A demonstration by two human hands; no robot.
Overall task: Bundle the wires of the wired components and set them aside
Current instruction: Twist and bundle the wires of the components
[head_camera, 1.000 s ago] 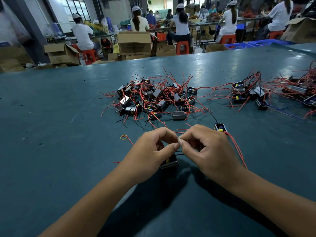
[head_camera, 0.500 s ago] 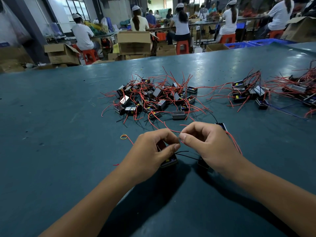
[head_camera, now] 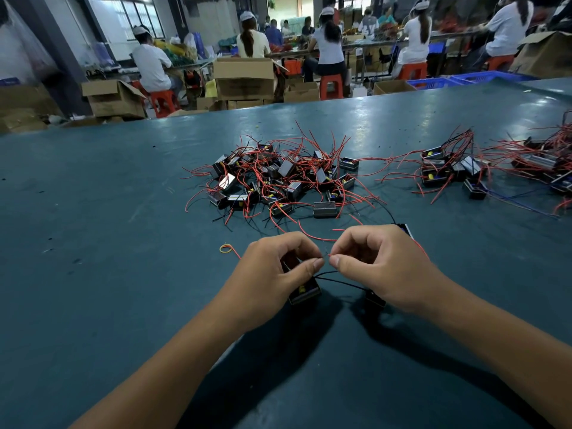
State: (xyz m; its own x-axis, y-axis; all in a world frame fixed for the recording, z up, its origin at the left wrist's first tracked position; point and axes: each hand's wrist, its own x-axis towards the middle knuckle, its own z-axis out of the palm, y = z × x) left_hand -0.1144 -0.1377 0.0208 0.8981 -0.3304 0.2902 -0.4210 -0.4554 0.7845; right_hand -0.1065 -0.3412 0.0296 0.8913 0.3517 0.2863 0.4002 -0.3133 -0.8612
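Left hand pinching wire end, small black box tucked under it. Right hand pinching red wire. Big tangled pile mid-table untouched, rubber band nearby unused. Guessing barely started, tons left.

Teal table in foreground; at 12 o'clock beyond it, open cardboard boxes, orange stools, blue crates and seated workers.

Desk layout
Pile of wired components at centre; smaller cluster right; rubber band near-left of pile; cardboard boxes beyond far edge.
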